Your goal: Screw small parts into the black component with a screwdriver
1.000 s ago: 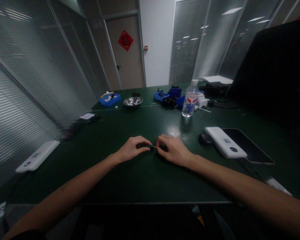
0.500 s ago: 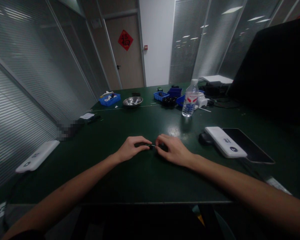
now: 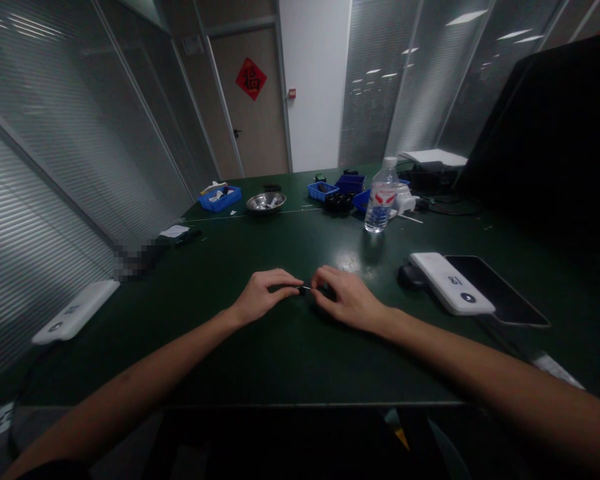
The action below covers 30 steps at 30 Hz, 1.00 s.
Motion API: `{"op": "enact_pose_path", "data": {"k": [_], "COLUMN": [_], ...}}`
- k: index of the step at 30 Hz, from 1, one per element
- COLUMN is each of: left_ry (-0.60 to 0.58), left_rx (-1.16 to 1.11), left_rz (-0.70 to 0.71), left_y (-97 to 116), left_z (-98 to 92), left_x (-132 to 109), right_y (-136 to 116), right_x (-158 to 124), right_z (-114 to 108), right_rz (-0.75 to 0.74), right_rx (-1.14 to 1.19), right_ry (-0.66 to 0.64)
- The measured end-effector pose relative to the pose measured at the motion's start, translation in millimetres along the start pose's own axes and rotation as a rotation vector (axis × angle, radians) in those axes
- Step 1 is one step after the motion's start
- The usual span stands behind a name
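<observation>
My left hand (image 3: pixel 266 293) has thumb and forefinger drawn narrow on a small dark piece (image 3: pixel 302 291), which sits between my two hands, just above or on the worktop (image 3: pixel 280 360); I cannot tell whether it touches. Most of it is covered by my own fingertips, and it is too small and dim against the dark green for me to say what it is. A thin pale sliver (image 3: pixel 307 288) bridges the short gap toward my right hand (image 3: pixel 345 297), whose thumb and forefinger are pinched on its far end. Where that end stops is hidden by the fingers, and the rest of my right fingers curl into shadow.

Off to my right, a white device (image 3: pixel 450 283) overlaps a flat black slab (image 3: pixel 495 290), hiding part of it, and a black mouse (image 3: pixel 411 277) shows just beside the device. Further out, a water bottle (image 3: pixel 380 200) stands upright, covering part of the blue trays behind it. The contents of the metal bowl (image 3: pixel 260 209) are hard to make out. On my left, a pixelated patch (image 3: pixel 135 260) blots out whatever lies there. Both my forearms run out of view, the right one cut off at the edge.
</observation>
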<state>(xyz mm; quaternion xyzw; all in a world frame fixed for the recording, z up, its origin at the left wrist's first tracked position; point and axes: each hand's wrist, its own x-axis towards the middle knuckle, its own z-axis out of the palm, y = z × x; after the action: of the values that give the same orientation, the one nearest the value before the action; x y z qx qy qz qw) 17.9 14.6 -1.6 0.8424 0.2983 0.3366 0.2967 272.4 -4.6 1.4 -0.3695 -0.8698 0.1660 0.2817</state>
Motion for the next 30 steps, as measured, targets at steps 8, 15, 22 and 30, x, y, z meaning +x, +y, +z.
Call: {"op": "enact_pose_path", "data": {"k": [8, 15, 22, 30], "left_ry": [0.023, 0.004, 0.088, -0.003], "left_rx": [0.034, -0.106, -0.199, -0.009], "left_rz": [0.028, -0.074, -0.12, -0.007], "left_y": [-3.3, -2.1, 0.0, 2.3], "left_z": [0.6, -0.4, 2.0, -0.9], "left_x": [-1.0, -1.4, -1.4, -1.4], "right_y": [-3.7, -7.3, -8.3, -5.1], "right_x": [0.5, -0.8, -0.3, -1.5], "right_z": [-3.2, -3.1, -1.3, -3.9], "right_rz": [-0.007, -0.041, -0.041, -0.063], "right_rx": [-0.027, 0.044, 0.148, -0.055], "right_ry": [-0.019, 0.033, 0.098, -0.031]}}
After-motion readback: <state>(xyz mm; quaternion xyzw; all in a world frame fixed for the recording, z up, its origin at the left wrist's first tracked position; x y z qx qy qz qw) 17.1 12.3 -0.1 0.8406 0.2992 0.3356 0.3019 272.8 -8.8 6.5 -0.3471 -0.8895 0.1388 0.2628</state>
